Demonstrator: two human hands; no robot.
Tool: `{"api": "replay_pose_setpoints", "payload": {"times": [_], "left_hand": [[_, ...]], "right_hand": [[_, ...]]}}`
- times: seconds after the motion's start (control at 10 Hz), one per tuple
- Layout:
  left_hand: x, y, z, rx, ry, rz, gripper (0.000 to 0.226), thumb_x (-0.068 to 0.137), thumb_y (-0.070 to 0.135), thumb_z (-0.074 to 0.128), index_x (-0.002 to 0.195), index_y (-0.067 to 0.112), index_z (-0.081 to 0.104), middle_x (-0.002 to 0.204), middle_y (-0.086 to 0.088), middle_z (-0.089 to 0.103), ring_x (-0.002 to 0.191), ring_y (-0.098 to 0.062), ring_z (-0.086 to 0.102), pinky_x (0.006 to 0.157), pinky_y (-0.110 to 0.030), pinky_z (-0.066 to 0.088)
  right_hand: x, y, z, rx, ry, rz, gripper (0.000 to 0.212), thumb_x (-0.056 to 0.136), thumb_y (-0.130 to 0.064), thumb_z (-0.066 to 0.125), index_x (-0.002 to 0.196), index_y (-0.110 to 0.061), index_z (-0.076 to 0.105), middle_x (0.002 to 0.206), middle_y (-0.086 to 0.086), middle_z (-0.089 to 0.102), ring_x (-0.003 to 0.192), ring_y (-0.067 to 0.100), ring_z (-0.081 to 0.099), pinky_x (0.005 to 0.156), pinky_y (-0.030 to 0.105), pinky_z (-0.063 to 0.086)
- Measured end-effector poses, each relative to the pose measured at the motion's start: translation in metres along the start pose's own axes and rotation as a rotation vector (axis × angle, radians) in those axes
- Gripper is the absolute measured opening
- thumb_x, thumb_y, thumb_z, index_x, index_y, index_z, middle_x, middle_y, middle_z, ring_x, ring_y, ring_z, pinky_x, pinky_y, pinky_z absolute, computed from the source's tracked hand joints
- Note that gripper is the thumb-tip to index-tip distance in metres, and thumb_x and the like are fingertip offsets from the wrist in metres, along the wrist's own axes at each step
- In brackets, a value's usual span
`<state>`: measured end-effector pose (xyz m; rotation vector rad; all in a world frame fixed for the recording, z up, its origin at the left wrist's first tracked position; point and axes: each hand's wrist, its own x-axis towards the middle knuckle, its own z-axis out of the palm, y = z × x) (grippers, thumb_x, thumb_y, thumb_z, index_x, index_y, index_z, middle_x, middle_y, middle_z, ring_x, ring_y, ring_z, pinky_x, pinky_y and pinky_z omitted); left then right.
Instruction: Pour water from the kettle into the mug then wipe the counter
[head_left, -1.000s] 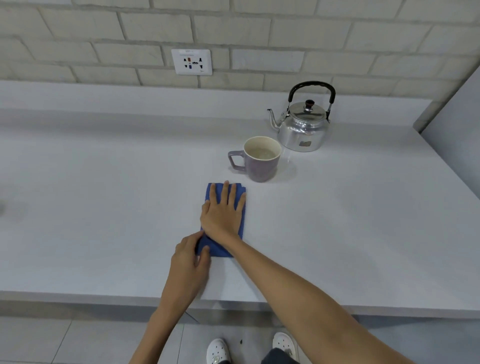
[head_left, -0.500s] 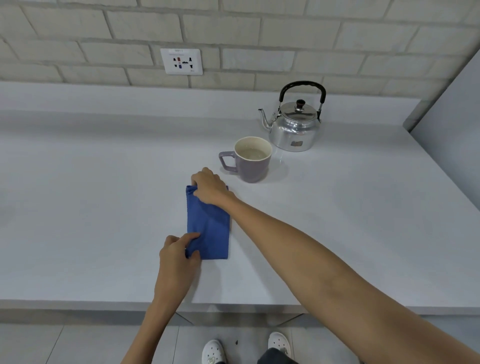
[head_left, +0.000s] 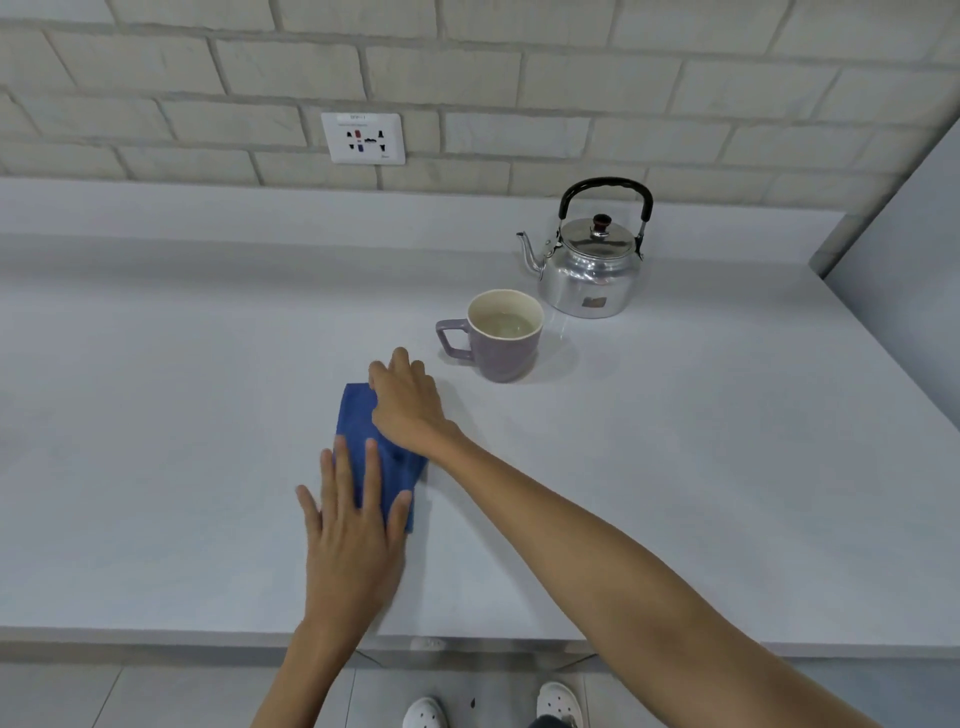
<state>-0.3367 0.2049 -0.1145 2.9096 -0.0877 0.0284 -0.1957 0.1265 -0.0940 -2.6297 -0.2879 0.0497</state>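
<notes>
A folded blue cloth (head_left: 358, 421) lies on the grey counter (head_left: 675, 467), in front of a purple mug (head_left: 501, 338) that holds water. My right hand (head_left: 408, 402) rests on the cloth's far end with its fingers curled over the top edge. My left hand (head_left: 353, 525) lies flat, fingers spread, on the near end of the cloth. A shiny metal kettle (head_left: 589, 265) with a black handle stands upright behind the mug, to its right, spout pointing left.
A white wall socket (head_left: 363, 137) sits in the brick wall behind the counter. A grey side panel (head_left: 904, 291) closes the counter at the right. The counter's front edge runs just below my left wrist; my white shoes (head_left: 556, 701) show on the floor.
My left hand went from pinching the cloth's near corner to lying flat on it. My right hand stays at the cloth's far end, where it moved from the middle.
</notes>
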Motion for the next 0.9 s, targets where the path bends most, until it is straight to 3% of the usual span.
{"api": "replay_pose_setpoints", "payload": {"times": [0.1, 0.3, 0.4, 0.5, 0.7, 0.8, 0.9], "left_hand": [[-0.001, 0.001, 0.016, -0.022, -0.054, 0.060, 0.084, 0.074, 0.063, -0.027, 0.145, 0.023, -0.003, 0.156, -0.012, -0.005, 0.143, -0.030, -0.010, 0.117, -0.052, 0.000], [-0.001, -0.001, 0.027, -0.026, -0.080, 0.081, 0.071, 0.080, 0.063, -0.011, 0.144, 0.033, -0.003, 0.157, -0.008, -0.008, 0.142, -0.026, -0.016, 0.115, -0.049, -0.006], [-0.005, 0.003, 0.029, -0.026, -0.055, 0.090, 0.063, 0.085, 0.060, 0.002, 0.144, 0.039, 0.006, 0.157, -0.008, -0.002, 0.143, -0.028, -0.010, 0.115, -0.050, -0.003], [-0.007, 0.009, 0.028, -0.015, -0.063, 0.102, 0.061, 0.085, 0.060, 0.006, 0.143, 0.042, 0.012, 0.157, -0.009, 0.003, 0.144, -0.031, -0.004, 0.114, -0.050, -0.001], [0.000, 0.001, 0.025, -0.100, -0.194, 0.098, 0.057, 0.079, 0.069, -0.008, 0.134, 0.057, -0.016, 0.153, 0.003, -0.028, 0.137, -0.019, -0.033, 0.114, -0.046, -0.016], [0.008, 0.001, 0.008, -0.163, -0.256, 0.128, 0.063, 0.074, 0.070, -0.002, 0.134, 0.055, -0.015, 0.153, 0.006, -0.029, 0.136, -0.018, -0.034, 0.115, -0.049, -0.013], [0.033, 0.012, -0.018, -0.177, -0.126, 0.182, 0.076, 0.075, 0.072, -0.007, 0.144, 0.041, -0.001, 0.155, 0.004, -0.021, 0.143, -0.021, -0.021, 0.115, -0.048, -0.006]], "right_hand": [[-0.012, 0.013, 0.005, -0.165, -0.059, 0.012, 0.037, 0.084, 0.002, 0.050, 0.119, -0.007, 0.050, 0.128, 0.016, 0.041, 0.114, 0.033, 0.038, 0.085, 0.036, 0.036], [-0.026, 0.038, 0.007, -0.149, 0.001, -0.055, 0.059, 0.084, 0.007, 0.049, 0.137, -0.018, 0.045, 0.142, 0.012, 0.036, 0.124, 0.030, 0.032, 0.095, 0.036, 0.032], [-0.033, 0.057, 0.007, -0.182, -0.075, -0.111, 0.069, 0.088, 0.007, 0.043, 0.148, -0.025, 0.031, 0.157, 0.011, 0.021, 0.139, 0.030, 0.020, 0.112, 0.040, 0.020], [-0.039, 0.068, 0.009, -0.241, -0.105, -0.104, 0.075, 0.091, 0.005, 0.040, 0.152, -0.031, 0.016, 0.162, 0.008, 0.006, 0.147, 0.030, 0.005, 0.119, 0.047, 0.000], [-0.037, 0.061, -0.006, -0.241, -0.227, -0.088, 0.076, 0.092, 0.003, 0.040, 0.153, -0.024, 0.003, 0.162, 0.012, -0.002, 0.149, 0.030, -0.005, 0.120, 0.046, -0.002], [-0.047, 0.055, -0.031, -0.009, -0.235, -0.089, 0.077, 0.089, 0.009, 0.039, 0.153, -0.019, 0.009, 0.161, 0.016, 0.009, 0.148, 0.030, 0.006, 0.120, 0.043, 0.011], [-0.058, 0.050, -0.076, 0.265, -0.159, -0.035, 0.053, 0.094, 0.003, 0.037, 0.144, -0.015, 0.039, 0.141, 0.017, 0.050, 0.128, 0.028, 0.048, 0.106, 0.039, 0.041]]}}
